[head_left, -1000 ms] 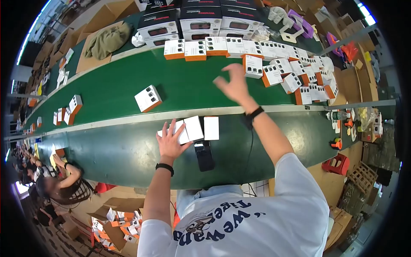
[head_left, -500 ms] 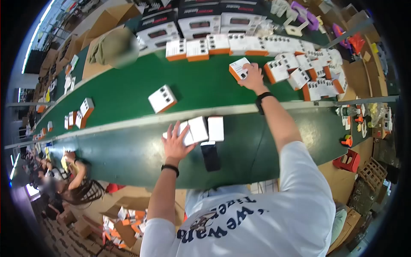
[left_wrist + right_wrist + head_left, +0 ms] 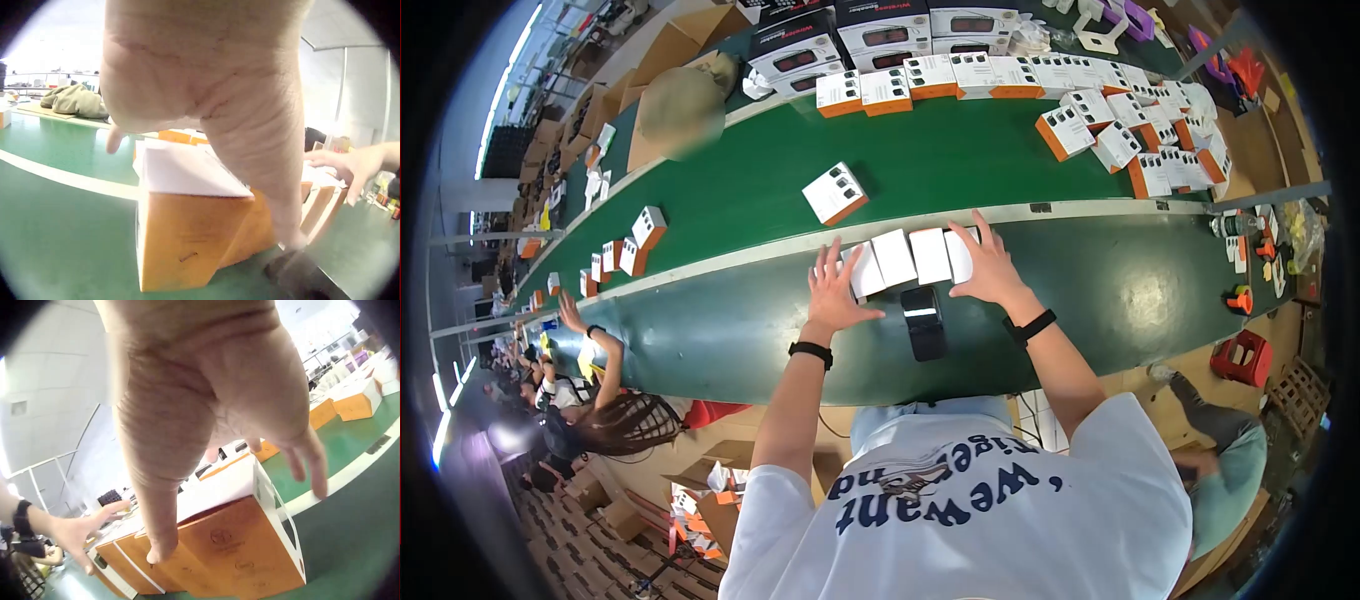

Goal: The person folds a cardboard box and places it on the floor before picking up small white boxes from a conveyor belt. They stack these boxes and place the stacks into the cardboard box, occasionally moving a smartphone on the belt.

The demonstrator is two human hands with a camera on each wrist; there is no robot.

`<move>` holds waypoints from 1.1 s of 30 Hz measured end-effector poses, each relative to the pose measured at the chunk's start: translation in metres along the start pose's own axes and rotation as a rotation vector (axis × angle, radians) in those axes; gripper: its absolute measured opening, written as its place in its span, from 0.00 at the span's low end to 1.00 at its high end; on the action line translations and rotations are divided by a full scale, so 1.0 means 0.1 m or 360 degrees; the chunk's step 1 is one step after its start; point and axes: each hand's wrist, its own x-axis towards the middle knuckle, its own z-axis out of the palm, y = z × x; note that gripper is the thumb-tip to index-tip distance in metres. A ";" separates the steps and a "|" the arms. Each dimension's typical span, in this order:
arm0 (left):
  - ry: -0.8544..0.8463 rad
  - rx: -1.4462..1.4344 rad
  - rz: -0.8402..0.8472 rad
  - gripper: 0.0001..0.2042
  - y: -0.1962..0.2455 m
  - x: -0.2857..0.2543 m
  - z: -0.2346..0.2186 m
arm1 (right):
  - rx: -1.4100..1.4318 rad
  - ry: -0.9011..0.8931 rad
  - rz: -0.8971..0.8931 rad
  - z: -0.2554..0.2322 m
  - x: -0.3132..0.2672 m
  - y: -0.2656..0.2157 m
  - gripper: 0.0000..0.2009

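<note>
Several white and orange cartons stand in a row on the near green bench, white sides up. My left hand (image 3: pixel 833 293) rests at the row's left end, fingers spread over the leftmost carton (image 3: pixel 863 274) and thumb out toward a dark phone (image 3: pixel 924 325). At the other end, my right hand (image 3: pixel 992 272) holds the rightmost carton (image 3: pixel 959 258), thumb at the front and fingers reaching over the back. In the right wrist view, that thumb lies against the orange front of the row (image 3: pixel 231 550). Orange fronts (image 3: pixel 187 244) also face the left wrist view.
Beyond a pale rail, a single carton (image 3: pixel 835 193) lies on the green belt (image 3: pixel 940 150). More cartons crowd the belt's right end (image 3: pixel 1116 147), and speaker boxes (image 3: pixel 887 35) are stacked behind. Another person's arm (image 3: pixel 608 360) is at far left; a red stool (image 3: pixel 1240 358) stands right.
My right hand took a carton from the belt and brought it down to the right end of the row. The left hand has stayed at the row's left end.
</note>
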 end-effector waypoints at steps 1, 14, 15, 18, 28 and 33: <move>-0.0027 -0.0085 -0.0071 0.62 -0.06 -0.06 -0.10 | 0.0142 -0.0047 -0.0080 0.11 0.00 0.08 0.62; 0.0198 -0.0438 0.0365 0.52 -0.81 0.07 -0.10 | -0.0254 0.0285 0.0061 0.60 0.07 -0.60 0.43; 0.0401 -0.0422 0.0660 0.47 -0.88 0.02 -0.20 | -0.0159 0.0622 -0.0141 0.68 -0.09 -0.67 0.41; 0.0221 -0.0437 0.0848 0.47 -0.39 -0.44 -0.89 | -0.0007 0.1003 0.0013 0.85 -1.06 -0.84 0.36; -0.0598 -0.0247 0.1629 0.45 1.62 -1.88 -0.64 | 0.0510 0.1169 0.1386 1.71 -4.63 -1.07 0.46; -0.0965 -0.0189 0.1936 0.46 2.62 -2.54 0.46 | 0.0554 0.1224 0.1747 2.46 -5.81 -0.53 0.48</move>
